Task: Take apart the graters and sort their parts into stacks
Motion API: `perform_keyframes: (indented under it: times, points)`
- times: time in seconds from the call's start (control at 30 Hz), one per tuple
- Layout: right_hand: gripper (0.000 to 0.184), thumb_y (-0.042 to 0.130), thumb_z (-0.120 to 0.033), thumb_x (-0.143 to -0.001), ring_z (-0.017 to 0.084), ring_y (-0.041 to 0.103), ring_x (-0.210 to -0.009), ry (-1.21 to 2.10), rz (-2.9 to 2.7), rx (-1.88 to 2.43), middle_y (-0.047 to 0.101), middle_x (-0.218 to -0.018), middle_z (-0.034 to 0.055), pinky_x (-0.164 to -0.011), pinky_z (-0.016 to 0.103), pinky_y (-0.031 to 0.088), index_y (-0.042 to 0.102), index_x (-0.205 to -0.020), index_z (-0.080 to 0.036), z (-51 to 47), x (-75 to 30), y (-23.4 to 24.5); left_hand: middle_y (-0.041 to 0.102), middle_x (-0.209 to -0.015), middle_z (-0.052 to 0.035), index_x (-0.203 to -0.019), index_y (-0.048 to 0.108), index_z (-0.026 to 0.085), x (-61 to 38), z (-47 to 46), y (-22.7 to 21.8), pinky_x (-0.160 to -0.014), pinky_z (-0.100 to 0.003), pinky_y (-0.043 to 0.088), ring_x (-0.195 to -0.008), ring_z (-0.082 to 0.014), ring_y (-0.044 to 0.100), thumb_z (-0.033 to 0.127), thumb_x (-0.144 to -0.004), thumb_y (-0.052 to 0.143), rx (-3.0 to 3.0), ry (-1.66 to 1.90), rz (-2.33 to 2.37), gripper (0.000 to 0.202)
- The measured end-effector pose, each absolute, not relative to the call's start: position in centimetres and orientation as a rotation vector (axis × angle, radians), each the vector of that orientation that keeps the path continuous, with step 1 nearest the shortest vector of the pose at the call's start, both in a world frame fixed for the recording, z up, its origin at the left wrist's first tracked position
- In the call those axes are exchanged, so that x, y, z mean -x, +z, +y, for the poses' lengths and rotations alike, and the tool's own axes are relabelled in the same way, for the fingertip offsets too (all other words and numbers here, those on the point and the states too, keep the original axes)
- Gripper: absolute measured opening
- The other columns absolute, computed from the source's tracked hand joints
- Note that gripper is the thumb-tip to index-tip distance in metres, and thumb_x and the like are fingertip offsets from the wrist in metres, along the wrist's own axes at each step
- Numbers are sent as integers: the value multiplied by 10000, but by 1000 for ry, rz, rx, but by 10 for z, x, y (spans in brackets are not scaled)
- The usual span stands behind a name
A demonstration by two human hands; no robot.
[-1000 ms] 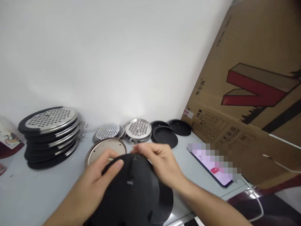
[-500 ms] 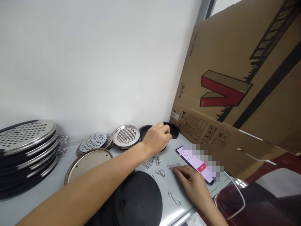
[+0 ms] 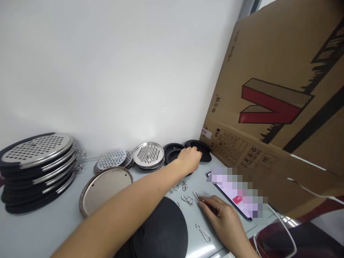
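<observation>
Bent silver wire clip (image 3: 196, 196), its length aimed toward the white wall (image 3: 107, 71), is pinched by the right hand (image 3: 221, 220); the left hand (image 3: 188, 160), grip unclear, is held over round black discs (image 3: 173, 152).

Bright, even indoor light falls across a white painted wall (image 3: 107, 71); glare streaks the near edge of a pale grey desk (image 3: 201, 251), shadows stay soft, and wide-angle distortion bends the frame's edges.
</observation>
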State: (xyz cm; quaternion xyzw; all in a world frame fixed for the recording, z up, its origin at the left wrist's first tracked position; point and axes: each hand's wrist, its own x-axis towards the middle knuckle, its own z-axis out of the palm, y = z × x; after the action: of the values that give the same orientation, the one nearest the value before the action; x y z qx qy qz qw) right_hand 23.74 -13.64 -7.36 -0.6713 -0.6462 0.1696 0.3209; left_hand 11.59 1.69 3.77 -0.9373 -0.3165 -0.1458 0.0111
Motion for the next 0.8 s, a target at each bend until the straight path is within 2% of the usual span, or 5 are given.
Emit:
perform_keyframes:
  times: [0.23, 0.33, 0.47, 0.6, 0.8]
  points:
    - [427, 420, -469, -964, 214, 641, -755, 692, -1843, 1601, 683, -794, 61, -699, 298, 467, 731, -824, -210, -135, -229, -51, 709, -881, -116, -875, 730, 163, -8, -105, 23, -749, -416, 521, -845, -307, 655, 529, -740, 703, 3038, -259, -847, 391]
    - [429, 463, -481, -940, 208, 606, -695, 717, -1871, 1580, 663, -720, 45, -647, 290, 455, 693, -713, -198, -128, -224, -38, 707, -804, -95, -898, 713, 143, 12, -149, -23, -713, -400, 511, -692, -236, 631, 244, -808, 637, 2752, -407, -760, 155]
    - [432, 510, -495, -910, 187, 547, -622, 644, -1821, 1566, 613, -628, 33, -582, 279, 434, 679, -662, -184, -114, -219, -25, 616, -630, -45, -830, 680, 140, 18, -163, -47, -520, -304, 444, -554, -184, 563, 89, -813, 517, 2532, -706, -775, 171]
    - [402, 503, -491, -923, 160, 528, -590, 708, -1790, 1417, 573, -605, 15, -564, 267, 429, 726, -793, -182, -95, -207, 0, 564, -589, -28, -795, 660, 135, 30, -150, -1, -453, -295, 383, -515, -179, 534, 16, -770, 502, 2506, -903, -776, 200]
    - [353, 457, -448, -965, 181, 622, -833, 804, -1920, 994, 662, -939, 59, -763, 313, 504, 683, -1112, -221, -55, -158, 53, 698, -867, -26, -903, 691, 203, 73, -106, 76, -708, -277, 490, -775, -168, 636, 220, -896, 546, 2578, -1555, -1613, 146]
